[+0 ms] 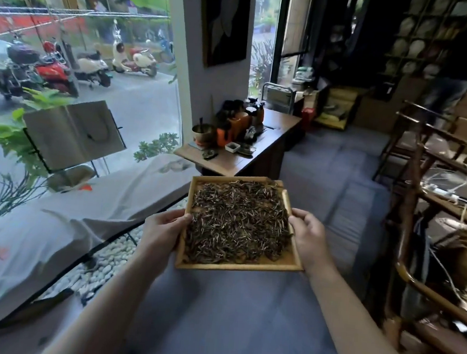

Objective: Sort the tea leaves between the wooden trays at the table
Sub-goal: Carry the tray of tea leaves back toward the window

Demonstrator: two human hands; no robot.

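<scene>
Tea leaves (238, 222) heaped in wooden tray (243, 265), left hand (163, 228) and right hand (307, 235) gripping its side edges, low table (276, 124) far beyond

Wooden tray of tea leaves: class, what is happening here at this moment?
A person holds a wooden tray in the air with both hands, the left hand on its left edge and the right hand on its right edge. Dry tea leaves cover most of it. A low table with tea ware stands ahead by the window. No second tray is in view.
</scene>
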